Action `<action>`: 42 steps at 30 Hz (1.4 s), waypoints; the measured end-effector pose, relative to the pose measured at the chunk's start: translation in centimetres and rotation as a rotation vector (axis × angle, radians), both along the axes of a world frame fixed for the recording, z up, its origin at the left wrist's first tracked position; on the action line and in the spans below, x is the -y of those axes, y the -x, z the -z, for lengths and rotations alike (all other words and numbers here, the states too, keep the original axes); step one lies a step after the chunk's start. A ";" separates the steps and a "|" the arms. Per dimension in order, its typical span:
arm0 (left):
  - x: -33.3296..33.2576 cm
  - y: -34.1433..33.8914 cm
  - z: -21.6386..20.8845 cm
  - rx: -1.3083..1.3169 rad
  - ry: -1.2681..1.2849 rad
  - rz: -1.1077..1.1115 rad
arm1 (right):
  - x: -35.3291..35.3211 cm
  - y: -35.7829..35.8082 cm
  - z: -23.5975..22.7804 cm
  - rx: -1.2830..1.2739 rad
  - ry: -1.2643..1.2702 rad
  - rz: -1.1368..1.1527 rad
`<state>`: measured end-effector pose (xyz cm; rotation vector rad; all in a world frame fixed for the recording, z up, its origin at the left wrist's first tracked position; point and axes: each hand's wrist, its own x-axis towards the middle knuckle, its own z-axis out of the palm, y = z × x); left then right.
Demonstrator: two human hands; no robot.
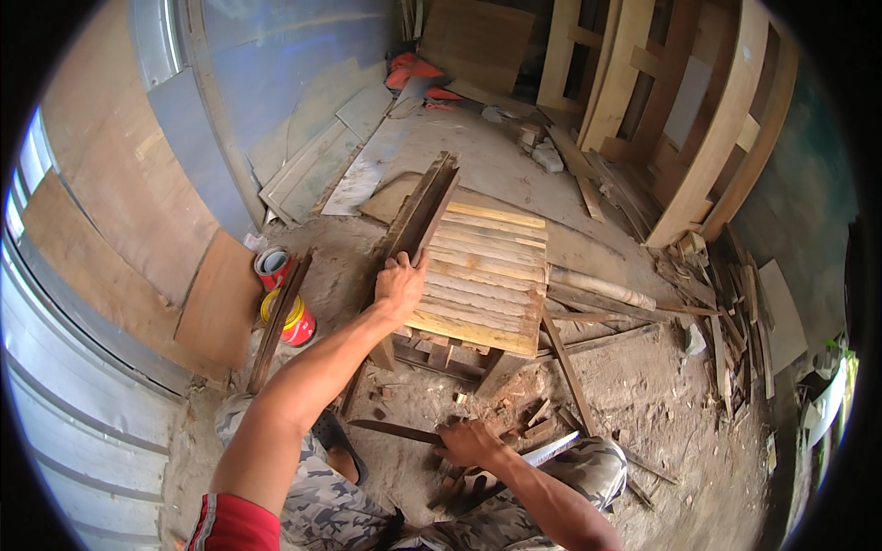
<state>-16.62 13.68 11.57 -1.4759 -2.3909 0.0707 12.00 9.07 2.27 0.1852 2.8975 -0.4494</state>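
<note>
My left hand is closed around the near end of a long, dark, channel-shaped wooden beam. The beam lies along the left side of a low slatted wooden bench and reaches past its far edge. Down by my knees, my right hand grips a long knife, its dark blade pointing left and its handle hidden in my fingers. A pale metal blade, perhaps a saw, rests by my right knee, partly behind my forearm.
Two paint cans, a red one and a yellow-and-red one, stand left beside a leaning wood strip. Scrap wood is heaped at right. Wooden frames lean at the back right, plywood sheets at left.
</note>
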 end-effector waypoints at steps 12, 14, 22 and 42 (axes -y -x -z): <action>-0.2 2.2 -2.9 0.330 0.073 -0.073 | 0.4 -0.2 -0.9 0.091 -0.002 0.027; 0.6 2.0 -4.5 0.544 -0.048 -0.136 | 0.3 -0.4 -0.5 0.109 0.018 0.047; 4.2 6.5 -2.9 0.651 -0.363 -0.143 | 0.7 0.5 -0.3 0.143 0.061 0.043; 12.4 12.6 5.1 0.722 -0.295 -0.327 | 0.5 4.1 -0.2 0.317 0.062 -0.028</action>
